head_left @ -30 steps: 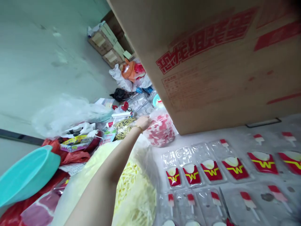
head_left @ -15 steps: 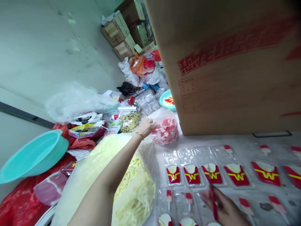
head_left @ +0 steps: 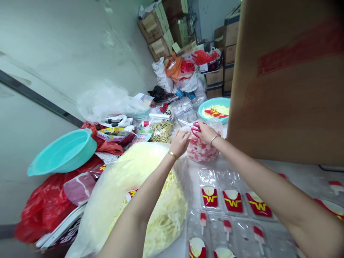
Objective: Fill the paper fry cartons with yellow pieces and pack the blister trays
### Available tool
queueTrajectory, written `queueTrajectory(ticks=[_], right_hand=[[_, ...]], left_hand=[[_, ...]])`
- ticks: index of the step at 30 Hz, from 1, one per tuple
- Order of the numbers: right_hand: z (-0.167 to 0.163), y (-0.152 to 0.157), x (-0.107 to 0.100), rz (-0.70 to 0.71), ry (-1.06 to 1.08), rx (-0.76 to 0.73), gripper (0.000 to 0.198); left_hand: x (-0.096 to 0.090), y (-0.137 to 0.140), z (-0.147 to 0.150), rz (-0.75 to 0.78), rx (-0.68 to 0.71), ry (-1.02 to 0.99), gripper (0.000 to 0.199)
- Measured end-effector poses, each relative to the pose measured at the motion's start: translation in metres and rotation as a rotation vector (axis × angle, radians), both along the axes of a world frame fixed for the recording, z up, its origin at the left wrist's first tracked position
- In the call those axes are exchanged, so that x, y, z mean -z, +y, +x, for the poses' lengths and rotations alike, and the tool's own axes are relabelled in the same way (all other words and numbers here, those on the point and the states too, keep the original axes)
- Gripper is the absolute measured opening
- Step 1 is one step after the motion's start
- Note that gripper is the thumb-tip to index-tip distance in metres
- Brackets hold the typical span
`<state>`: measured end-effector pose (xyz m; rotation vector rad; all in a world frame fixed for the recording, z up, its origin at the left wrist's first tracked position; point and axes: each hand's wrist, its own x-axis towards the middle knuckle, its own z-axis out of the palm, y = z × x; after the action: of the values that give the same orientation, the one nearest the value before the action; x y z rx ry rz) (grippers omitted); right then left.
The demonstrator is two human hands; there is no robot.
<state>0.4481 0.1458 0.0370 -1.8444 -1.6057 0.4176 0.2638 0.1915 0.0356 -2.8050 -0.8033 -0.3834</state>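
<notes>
Near twelve o'clock I have left hand (head_left: 180, 141), grip pinched closed, apparently on edge of bag of red-white pieces (head_left: 204, 152) at one o'clock, likely steadying it; right hand (head_left: 206, 133), grip wrapped round red-handled scissors (head_left: 192, 126), blades toward ten.

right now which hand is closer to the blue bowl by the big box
Right. The right hand, holding scissors, is in front of the bowl; the left hand is farther off, in front and to the left.
</notes>
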Motion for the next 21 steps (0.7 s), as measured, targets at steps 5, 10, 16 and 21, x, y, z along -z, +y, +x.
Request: queueTrajectory(ticks=[5, 10, 16, 21], right_hand=[[0.008, 0.006, 0.013, 0.041, 0.031, -0.043, 0.027], [0.01, 0.012, 0.018, 0.111, 0.088, -0.019, 0.029], [0.013, 0.015, 0.012, 0.186, 0.179, 0.06, 0.027], [0.006, 0.008, 0.005, 0.247, 0.237, 0.099, 0.027]], left_hand=[[0.057, -0.062, -0.074, -0.071, -0.263, -0.078, 0.037], [0.095, -0.087, -0.101, -0.241, -0.274, 0.214, 0.013], [0.03, -0.085, -0.193, -0.079, -0.711, -0.112, 0.017], [-0.019, -0.102, -0.208, 0.023, -0.86, -0.136, 0.036]])
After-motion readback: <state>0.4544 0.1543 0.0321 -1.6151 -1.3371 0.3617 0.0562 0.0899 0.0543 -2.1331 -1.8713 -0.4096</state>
